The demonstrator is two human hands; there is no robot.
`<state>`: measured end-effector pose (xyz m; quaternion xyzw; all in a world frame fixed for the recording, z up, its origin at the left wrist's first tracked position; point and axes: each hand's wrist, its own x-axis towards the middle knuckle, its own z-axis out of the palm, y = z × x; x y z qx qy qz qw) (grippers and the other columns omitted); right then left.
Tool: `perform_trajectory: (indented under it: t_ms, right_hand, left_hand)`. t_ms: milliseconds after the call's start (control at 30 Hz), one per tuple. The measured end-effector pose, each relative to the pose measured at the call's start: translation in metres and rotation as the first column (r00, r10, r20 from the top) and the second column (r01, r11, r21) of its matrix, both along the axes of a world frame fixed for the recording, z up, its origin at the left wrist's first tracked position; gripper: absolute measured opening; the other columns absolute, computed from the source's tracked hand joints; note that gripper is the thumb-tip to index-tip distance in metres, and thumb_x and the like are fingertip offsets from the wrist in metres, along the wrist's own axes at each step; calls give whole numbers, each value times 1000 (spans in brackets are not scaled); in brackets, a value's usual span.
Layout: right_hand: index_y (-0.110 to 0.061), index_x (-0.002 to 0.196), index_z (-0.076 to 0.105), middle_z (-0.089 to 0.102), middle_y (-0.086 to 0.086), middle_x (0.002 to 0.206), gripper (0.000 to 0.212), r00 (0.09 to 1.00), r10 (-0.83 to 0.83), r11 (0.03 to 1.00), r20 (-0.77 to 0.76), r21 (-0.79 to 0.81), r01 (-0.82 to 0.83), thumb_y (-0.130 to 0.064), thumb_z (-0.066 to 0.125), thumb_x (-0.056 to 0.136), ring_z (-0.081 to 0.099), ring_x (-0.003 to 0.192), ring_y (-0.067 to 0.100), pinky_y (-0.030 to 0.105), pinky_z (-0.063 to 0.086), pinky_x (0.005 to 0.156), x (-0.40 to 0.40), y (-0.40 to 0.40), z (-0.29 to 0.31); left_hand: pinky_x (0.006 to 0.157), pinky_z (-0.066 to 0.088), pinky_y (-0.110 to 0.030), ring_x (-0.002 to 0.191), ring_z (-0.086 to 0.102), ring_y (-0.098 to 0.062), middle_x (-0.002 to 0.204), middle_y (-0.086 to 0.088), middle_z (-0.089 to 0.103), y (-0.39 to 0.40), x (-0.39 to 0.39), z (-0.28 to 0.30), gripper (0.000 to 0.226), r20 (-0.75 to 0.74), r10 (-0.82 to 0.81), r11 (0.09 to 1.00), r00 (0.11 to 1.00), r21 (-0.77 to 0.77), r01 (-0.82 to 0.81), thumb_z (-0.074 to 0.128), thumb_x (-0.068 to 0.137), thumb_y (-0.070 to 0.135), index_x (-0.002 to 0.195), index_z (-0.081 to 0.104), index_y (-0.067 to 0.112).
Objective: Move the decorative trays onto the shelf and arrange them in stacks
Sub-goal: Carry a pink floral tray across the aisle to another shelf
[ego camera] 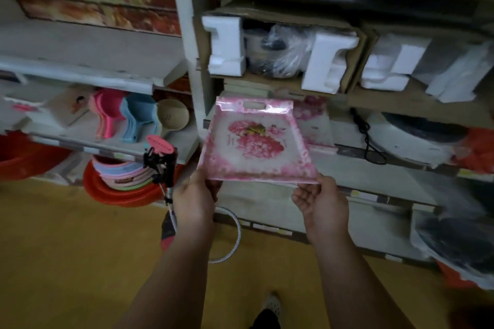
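Head view: you hold a pink floral tray [255,141] out in front of the shelf [374,152], both hands clamped on its near edge. Your left hand [196,200] pinches the near-left corner, thumb on top and fingers curled beneath; your right hand [320,203] grips the near-right corner the same way. The tray tilts up and away from you, its far edge with the cut-out handle slot level with the shelf's front lip. Just behind it, to the right, a second tray [314,120] of the same pattern leans on the shelf, the likely start of a stack.

The tray looks thin, stiff and light, probably moulded plastic, and its glossy wrap may make it slick, so a two-corner pinch like this one suits it better than a one-handed hold at mid-edge. It should slide flat without flexing, though a drop onto the yellow floor [66,248] could chip it.

To the left, scoops [125,117] and a red basin [117,189] fill neighbouring shelves; foam blocks [227,45] sit in cartons above. Motion blur softens the edges of the scene.
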<state>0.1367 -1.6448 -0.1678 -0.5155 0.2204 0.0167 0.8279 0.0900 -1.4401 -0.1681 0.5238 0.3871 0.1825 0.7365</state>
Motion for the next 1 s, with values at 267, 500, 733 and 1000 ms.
perform_trajectory:
  t_ms: [267, 500, 733, 1000]
  right_hand:
    - [-7, 96, 63, 66, 10, 69, 11, 974, 224, 975, 40, -8, -224, -14, 57, 101, 66, 60, 18, 30, 60, 58, -103, 94, 18]
    - [-6, 89, 67, 71, 13, 72, 21, 873, 481, 875, 83, -110, -471, -18, 57, 103, 68, 60, 21, 37, 60, 65, -162, 180, 52]
    - [-5, 94, 74, 71, 11, 72, 40, 743, 664, 746, 79, -123, -654, -42, 62, 106, 68, 60, 19, 32, 59, 56, -192, 292, 82]
    - [-5, 94, 75, 62, 5, 63, 18, 600, 789, 609, 133, -48, -791, -18, 66, 102, 56, 52, 13, 26, 45, 46, -216, 423, 66]
  left_hand:
    - [60, 42, -34, 62, 49, -18, 63, -7, 56, 78, -135, 10, 26, 89, 292, 956, 952, 2, -294, 66, 92, 29, 74, 68, 11]
    - [59, 33, -35, 68, 44, -23, 73, -14, 51, 132, -232, 27, 35, 214, 555, 823, 804, -3, -567, 54, 97, 18, 78, 61, -10]
    - [60, 41, -33, 62, 53, -19, 68, -8, 60, 192, -301, 55, 28, 276, 725, 659, 631, -12, -752, 55, 97, 19, 79, 67, 2]
    - [64, 47, -34, 56, 57, -15, 58, 2, 63, 267, -355, 52, 32, 280, 863, 445, 420, -29, -895, 56, 101, 13, 72, 70, 10]
